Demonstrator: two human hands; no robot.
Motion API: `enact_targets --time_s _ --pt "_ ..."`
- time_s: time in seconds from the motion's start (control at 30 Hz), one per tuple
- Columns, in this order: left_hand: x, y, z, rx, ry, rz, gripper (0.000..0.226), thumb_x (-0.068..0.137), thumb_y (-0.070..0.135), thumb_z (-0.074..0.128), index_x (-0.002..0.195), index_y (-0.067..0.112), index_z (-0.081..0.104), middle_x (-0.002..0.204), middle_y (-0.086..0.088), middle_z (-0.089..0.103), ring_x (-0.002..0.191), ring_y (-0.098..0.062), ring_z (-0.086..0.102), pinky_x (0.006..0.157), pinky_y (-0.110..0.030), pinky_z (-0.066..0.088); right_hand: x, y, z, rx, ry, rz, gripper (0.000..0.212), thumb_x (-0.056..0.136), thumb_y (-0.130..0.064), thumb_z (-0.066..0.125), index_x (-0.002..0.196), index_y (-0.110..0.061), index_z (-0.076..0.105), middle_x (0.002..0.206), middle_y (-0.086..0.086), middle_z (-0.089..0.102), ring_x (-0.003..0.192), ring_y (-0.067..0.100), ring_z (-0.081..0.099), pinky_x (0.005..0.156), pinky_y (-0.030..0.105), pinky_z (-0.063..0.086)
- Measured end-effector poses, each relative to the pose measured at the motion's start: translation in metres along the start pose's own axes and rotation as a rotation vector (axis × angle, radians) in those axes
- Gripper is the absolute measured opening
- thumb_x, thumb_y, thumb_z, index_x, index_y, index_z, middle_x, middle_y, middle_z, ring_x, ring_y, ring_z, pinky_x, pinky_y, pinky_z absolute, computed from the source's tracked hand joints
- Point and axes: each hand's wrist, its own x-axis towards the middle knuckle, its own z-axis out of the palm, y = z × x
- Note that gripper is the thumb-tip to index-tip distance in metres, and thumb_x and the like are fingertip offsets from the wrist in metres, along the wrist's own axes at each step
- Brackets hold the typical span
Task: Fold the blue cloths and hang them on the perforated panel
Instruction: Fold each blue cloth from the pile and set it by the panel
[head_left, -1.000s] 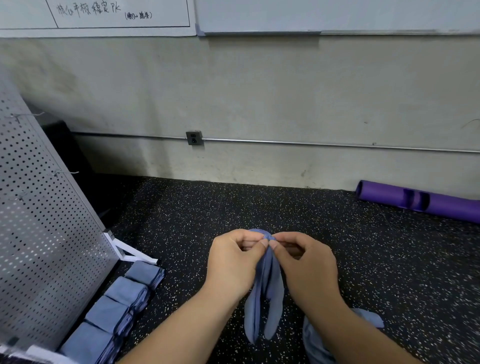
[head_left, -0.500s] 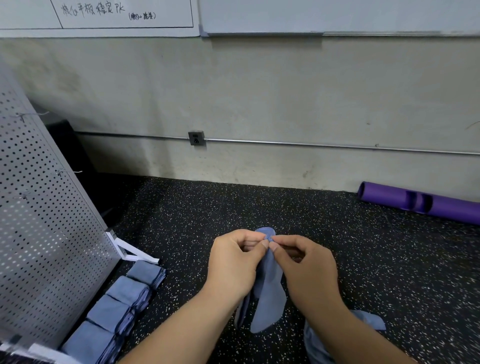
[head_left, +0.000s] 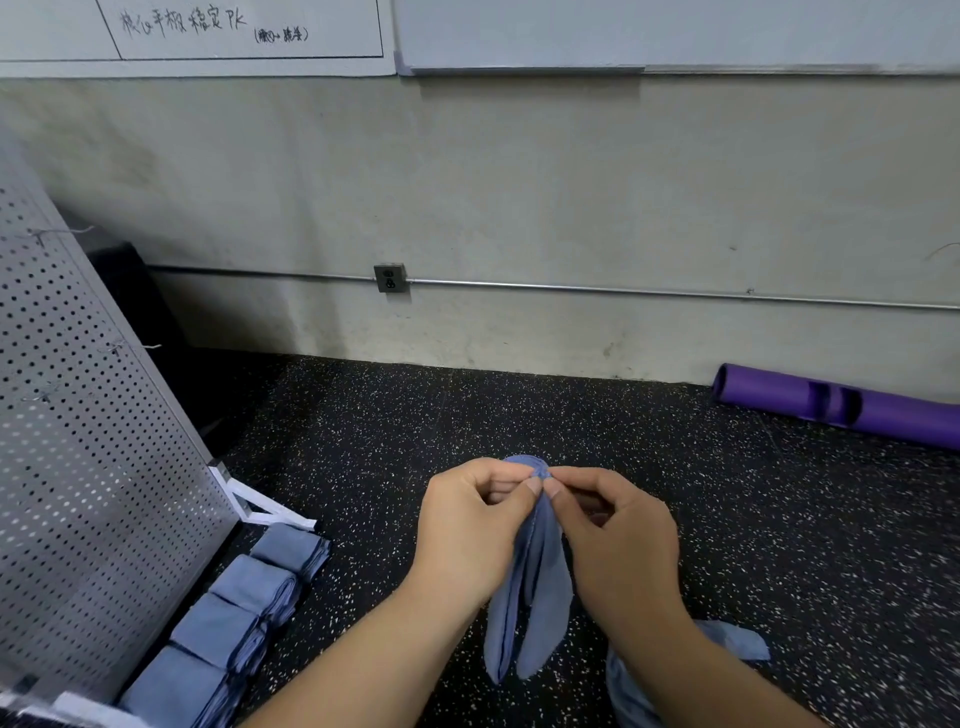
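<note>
A blue cloth hangs in narrow folds above the floor, bunched at its top edge. My left hand and my right hand both pinch that top edge, thumbs nearly touching. Several folded blue cloths lie in a row on the floor along the foot of the perforated panel, which leans at the left with thin wire hooks sticking out. Another loose blue cloth lies crumpled on the floor, partly hidden under my right forearm.
The floor is black speckled rubber. A purple foam roller lies by the wall at the right. A metal conduit with an outlet box runs along the wall. The panel's white foot bracket juts onto the floor.
The hanging cloth swung and its lower folds shifted while both hands kept pinching its top edge in almost the same place.
</note>
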Motion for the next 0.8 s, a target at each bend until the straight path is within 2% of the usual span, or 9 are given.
enact_targets --time_s 0.17,0.3,0.4,0.6,0.67,0.8 --pt "-0.006 0.006 0.000 -0.075 -0.004 -0.037 0.013 0.095 0.007 0.079 0.094 0.019 0.084 0.087 0.004 0.082 0.080 -0.002 0.073 0.075 -0.016 0.056 -0.003 -0.004 0.000 -0.013 0.004 -0.032 0.017 0.094 -0.023 0.081 0.097 -0.039 0.079 0.090 -0.022 0.076 0.088 0.000 0.071 0.074 0.013 0.054" --pt "-0.011 0.012 0.002 -0.187 -0.037 -0.130 0.020 0.100 0.003 0.071 0.102 0.017 0.085 0.096 0.004 0.083 0.088 0.000 0.075 0.077 -0.011 0.054 -0.005 -0.006 0.001 -0.047 0.012 -0.092 0.025 0.089 -0.020 0.086 0.100 -0.040 0.078 0.096 -0.021 0.073 0.092 0.003 0.069 0.077 0.017 0.055" --pt "-0.012 0.016 0.001 -0.211 -0.070 -0.156 0.026 0.101 -0.001 0.066 0.107 0.017 0.084 0.100 0.007 0.083 0.092 0.002 0.075 0.077 -0.009 0.053 -0.005 -0.010 -0.001 -0.035 0.009 -0.099 0.031 0.084 -0.020 0.090 0.099 -0.043 0.077 0.099 -0.023 0.072 0.093 0.002 0.069 0.079 0.013 0.053" --pt "-0.007 0.019 -0.006 -0.103 -0.142 -0.036 0.033 0.101 -0.008 0.060 0.108 0.014 0.083 0.101 0.006 0.083 0.103 -0.006 0.076 0.090 -0.015 0.056 0.002 -0.008 -0.004 0.004 0.002 -0.091 0.029 0.088 -0.014 0.086 0.102 -0.039 0.080 0.095 -0.020 0.077 0.091 0.004 0.074 0.082 0.023 0.060" --pt "-0.002 0.017 -0.009 -0.004 -0.136 0.037 0.032 0.099 -0.007 0.064 0.105 0.018 0.083 0.100 0.008 0.083 0.101 -0.008 0.077 0.092 -0.018 0.056 0.004 -0.008 -0.005 0.024 -0.015 -0.086 0.026 0.090 -0.012 0.084 0.102 -0.036 0.082 0.094 -0.020 0.078 0.090 0.002 0.075 0.083 0.023 0.061" --pt "0.005 0.010 -0.017 0.166 -0.114 0.148 0.024 0.093 0.006 0.079 0.097 0.029 0.082 0.093 0.015 0.080 0.093 -0.013 0.073 0.087 -0.026 0.059 0.005 -0.007 -0.006 0.039 -0.048 -0.066 0.025 0.091 -0.014 0.083 0.100 -0.038 0.082 0.094 -0.019 0.079 0.090 0.003 0.076 0.083 0.025 0.062"
